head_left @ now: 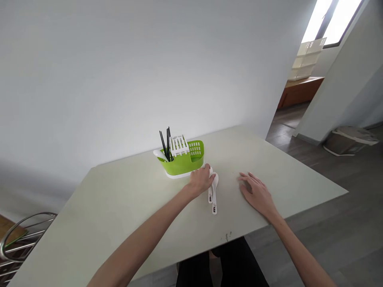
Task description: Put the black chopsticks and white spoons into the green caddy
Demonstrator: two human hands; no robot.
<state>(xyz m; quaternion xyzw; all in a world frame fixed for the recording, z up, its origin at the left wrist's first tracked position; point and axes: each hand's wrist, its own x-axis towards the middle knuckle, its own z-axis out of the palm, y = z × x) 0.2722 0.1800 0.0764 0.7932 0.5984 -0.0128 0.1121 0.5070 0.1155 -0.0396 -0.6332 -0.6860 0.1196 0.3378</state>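
Just in front of the green cutlery basket [182, 164], my left hand [202, 181] is closed at the bowl end of a white spoon, its thumb and fingers partly covering it. A second white spoon [215, 187] lies right beside it, and both printed handles point toward me. On the table to the right, my right hand [254, 191] rests open with its fingers spread and holds nothing. The basket contains several black chopsticks [168, 143] and a white spoon [160, 154] at its left end. A slotted white rack [179, 145] sits across its top.
The pale table [125, 207] stands against a white wall [149, 71]. A metal rack [25, 239] is at the lower left. Beyond the table's right edge, a bin [348, 141] stands on the floor.
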